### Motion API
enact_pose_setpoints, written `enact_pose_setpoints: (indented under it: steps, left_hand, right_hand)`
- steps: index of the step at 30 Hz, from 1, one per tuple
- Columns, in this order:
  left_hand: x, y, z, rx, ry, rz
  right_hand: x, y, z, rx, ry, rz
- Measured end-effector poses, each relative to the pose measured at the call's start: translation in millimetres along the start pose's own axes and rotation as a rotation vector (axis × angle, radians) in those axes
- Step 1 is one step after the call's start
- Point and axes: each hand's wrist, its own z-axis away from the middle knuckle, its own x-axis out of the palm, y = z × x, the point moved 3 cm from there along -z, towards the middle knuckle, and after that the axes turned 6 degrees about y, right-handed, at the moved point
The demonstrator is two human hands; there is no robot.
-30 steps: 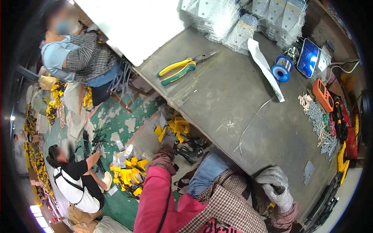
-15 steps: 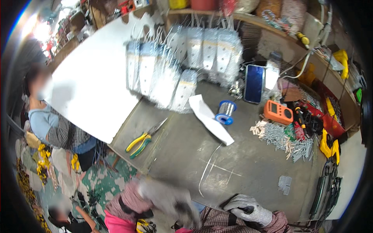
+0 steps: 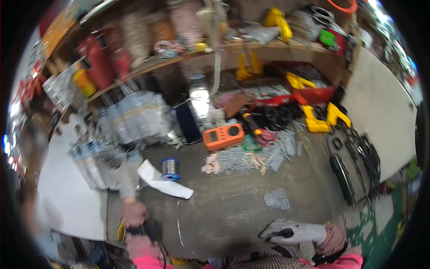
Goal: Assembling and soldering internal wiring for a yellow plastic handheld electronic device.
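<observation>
My left hand [image 3: 120, 178], in a pale glove and smeared by motion, reaches to the clear-bagged white parts [image 3: 87, 163] at the left of the bench. Its fingers blend into the bags, so whether it grips one is unclear. Beside the left wrist a yellow plier handle [image 3: 120, 232] peeks out; the sleeve hides the rest. My right hand [image 3: 293, 232], in a grey glove with a dark patch, rests at the bench's front edge, fingers stretched leftward with nothing visible in them. A white strip [image 3: 163, 183] and a blue spool of wire [image 3: 170, 169] lie right of my left hand.
An orange meter [image 3: 223, 136] stands behind a pile of screws [image 3: 233, 160]. Farther back are a phone [image 3: 187, 123], red bins [image 3: 313, 94] and yellow-handled tools [image 3: 316, 119]. A black corded tool [image 3: 342, 179] lies right. A small clear bag [image 3: 277, 199] sits before my right hand.
My view has swung to the right. My left hand has gone from the bench's front edge out to the bagged parts. The right hand stays by the front edge.
</observation>
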Motion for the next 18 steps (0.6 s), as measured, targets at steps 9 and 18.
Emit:
enact_pose_setpoints:
  steps: [9, 18]
  left_hand:
    - [-137.5, 268.7, 264.1, 1.013, -1.463, 0.419]
    - [-132.2, 289.6, 330.9, 1.384, -1.309, 0.256]
  right_hand:
    - [-34.0, 1.5, -5.2, 0.303, -0.489, -0.268]
    - [-287.8, 119.5, -56.1, 0.063, 0.723, 1.286]
